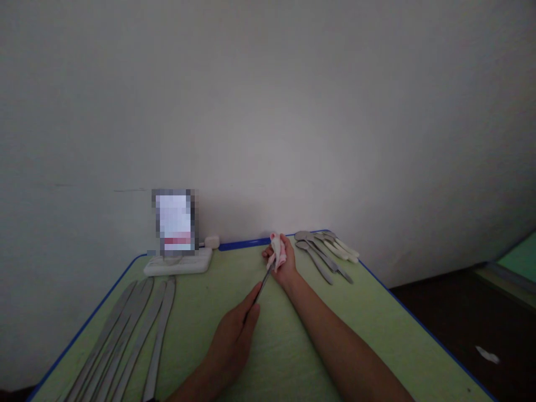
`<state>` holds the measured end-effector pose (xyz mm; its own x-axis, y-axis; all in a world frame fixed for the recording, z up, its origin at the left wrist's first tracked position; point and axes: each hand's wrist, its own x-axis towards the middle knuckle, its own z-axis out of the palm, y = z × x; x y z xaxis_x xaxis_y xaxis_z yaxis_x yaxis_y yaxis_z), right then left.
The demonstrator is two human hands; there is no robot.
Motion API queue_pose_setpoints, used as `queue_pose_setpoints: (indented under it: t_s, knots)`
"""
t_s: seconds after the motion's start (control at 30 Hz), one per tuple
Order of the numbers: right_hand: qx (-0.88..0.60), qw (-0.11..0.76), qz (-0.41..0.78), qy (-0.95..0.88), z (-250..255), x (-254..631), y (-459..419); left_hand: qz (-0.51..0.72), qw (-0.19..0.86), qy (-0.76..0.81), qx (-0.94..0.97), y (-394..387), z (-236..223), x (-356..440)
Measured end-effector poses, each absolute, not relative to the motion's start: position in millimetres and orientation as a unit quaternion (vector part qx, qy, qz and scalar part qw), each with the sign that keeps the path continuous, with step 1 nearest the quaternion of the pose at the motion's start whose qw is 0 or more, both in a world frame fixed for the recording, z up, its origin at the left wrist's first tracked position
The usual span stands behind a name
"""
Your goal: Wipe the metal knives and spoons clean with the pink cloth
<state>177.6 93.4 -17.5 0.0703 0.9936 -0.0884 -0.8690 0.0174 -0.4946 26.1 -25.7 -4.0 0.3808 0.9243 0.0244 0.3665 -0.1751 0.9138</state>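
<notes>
Over the middle of the table, my left hand (235, 332) is closed around the lower end of a thin metal piece of cutlery (263, 283), which slants up and to the right. My right hand (288, 265) grips a pink and white cloth (277, 254) wrapped about the far end of that piece, so its kind is hidden. Just right of this hand lie several metal spoons (318, 258) and some cutlery with white handles (341, 248). Several long table knives (121, 335) lie side by side at the left, apart from both hands.
A green table (192, 301) with a blue edge stands against a grey wall (268, 123). At the back left, a blurred-out lit screen (175, 220) stands by a white power strip (180, 262) with a white plug (212, 242). A white scrap (488, 354) lies on the dark floor.
</notes>
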Motion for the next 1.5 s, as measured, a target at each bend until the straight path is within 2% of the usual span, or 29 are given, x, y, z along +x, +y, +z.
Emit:
queue_pose_setpoints:
  t_s: [0.27,0.67,0.93,1.17,1.5]
  knots:
    - [-0.206,0.723,0.646,-0.130,-19.4,180.7,91.7,0.302,0.440,0.462,0.708,-24.2,-5.1,22.7]
    - [-0.207,0.679,0.687,-0.156,-15.6,178.3,91.4,0.323,0.441,0.428,0.719,-25.2,0.2,22.6]
    - [-0.222,0.639,0.709,-0.199,-15.5,175.1,91.4,0.313,0.510,0.440,0.670,-23.7,-17.4,23.7]
    - [-0.275,0.594,0.717,-0.240,-12.2,165.8,85.3,0.313,0.508,0.440,0.671,-25.0,-9.4,26.3]
    - [-0.285,0.589,0.717,-0.240,-14.5,167.6,87.0,0.279,0.481,0.459,0.693,-24.0,-4.4,27.1]
